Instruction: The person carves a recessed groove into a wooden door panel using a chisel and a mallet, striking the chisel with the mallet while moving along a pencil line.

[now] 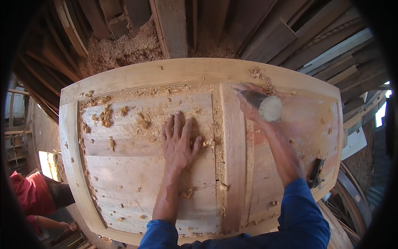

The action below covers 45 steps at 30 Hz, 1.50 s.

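A large pale wooden panelled door [232, 166] lies flat before me, strewn with shavings and sawdust. My left hand [178, 141] rests palm down on its left panel, fingers stretched out, holding nothing. Beside its thumb lies a curled shaving [210, 143]. At the far end of the middle rail, my right hand [248, 103] is wrapped round a dark cylindrical tool [253, 98] with a pale round end [270, 108]. Motion blurs this hand and tool, and the exact kind of tool cannot be made out.
A small dark metal tool [316, 172] lies near the door's right edge. Clumps of shavings [105, 115] dot the left panel. Beyond the door stand stacked boards [269, 41] and a heap of sawdust [128, 50]. A person in a red shirt [33, 193] is at lower left.
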Tool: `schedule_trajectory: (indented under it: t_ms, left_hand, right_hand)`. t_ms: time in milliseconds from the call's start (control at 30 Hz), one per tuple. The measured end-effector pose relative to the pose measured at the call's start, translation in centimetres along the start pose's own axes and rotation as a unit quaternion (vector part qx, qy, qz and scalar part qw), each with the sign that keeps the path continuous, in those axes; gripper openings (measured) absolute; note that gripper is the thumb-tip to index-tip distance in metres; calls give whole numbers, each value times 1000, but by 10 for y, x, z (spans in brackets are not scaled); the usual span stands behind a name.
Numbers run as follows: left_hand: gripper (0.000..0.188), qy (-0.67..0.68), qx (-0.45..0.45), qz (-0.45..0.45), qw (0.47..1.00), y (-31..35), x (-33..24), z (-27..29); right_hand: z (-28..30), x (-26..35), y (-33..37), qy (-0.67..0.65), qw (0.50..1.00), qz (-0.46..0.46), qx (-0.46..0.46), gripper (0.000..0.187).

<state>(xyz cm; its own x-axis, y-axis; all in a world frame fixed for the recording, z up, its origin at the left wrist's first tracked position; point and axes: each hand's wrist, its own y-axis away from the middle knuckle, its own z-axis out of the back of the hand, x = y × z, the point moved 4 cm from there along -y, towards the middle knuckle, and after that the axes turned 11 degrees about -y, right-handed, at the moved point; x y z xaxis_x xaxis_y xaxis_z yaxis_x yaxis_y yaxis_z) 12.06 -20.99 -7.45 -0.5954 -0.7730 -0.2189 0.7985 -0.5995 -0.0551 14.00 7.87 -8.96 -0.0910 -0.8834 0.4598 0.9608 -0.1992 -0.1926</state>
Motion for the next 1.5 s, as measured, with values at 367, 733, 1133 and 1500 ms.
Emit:
schedule_trajectory:
  t_ms: [367, 733, 1133, 1500]
  left_hand:
    - [58, 59, -71, -12, 996, 3, 11, -10]
    - [77, -82, -7, -176, 981, -51, -153, -56]
    - [65, 473, 220, 17, 853, 86, -271, 3]
    - [14, 736, 38, 60, 673, -124, -188, 55]
  right_hand:
    - [16, 98, 110, -275, 929, -123, 215, 16]
    - [223, 8, 353, -453, 765, -360, -282, 17]
    - [235, -2, 340, -287, 910, -295, -53, 18]
    - [97, 34, 139, -381, 903, -154, 127, 25]
